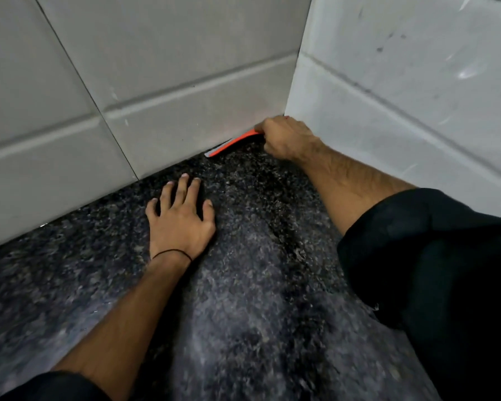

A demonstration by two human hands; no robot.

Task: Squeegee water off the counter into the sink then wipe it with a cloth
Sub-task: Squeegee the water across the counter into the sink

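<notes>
My right hand (pixel 287 137) grips an orange squeegee (pixel 232 144) in the far corner where the two tiled walls meet. Its blade lies along the foot of the back wall, on the dark speckled granite counter (pixel 258 285). My left hand (pixel 182 215) rests flat on the counter with its fingers spread, nearer to me and left of the squeegee. A dark wet streak runs down the counter from the corner toward me. No sink or cloth is in view.
Grey tiled back wall (pixel 128 82) and white tiled side wall (pixel 402 82) close off the counter at the back and right. Dark sleeves cover both upper forearms.
</notes>
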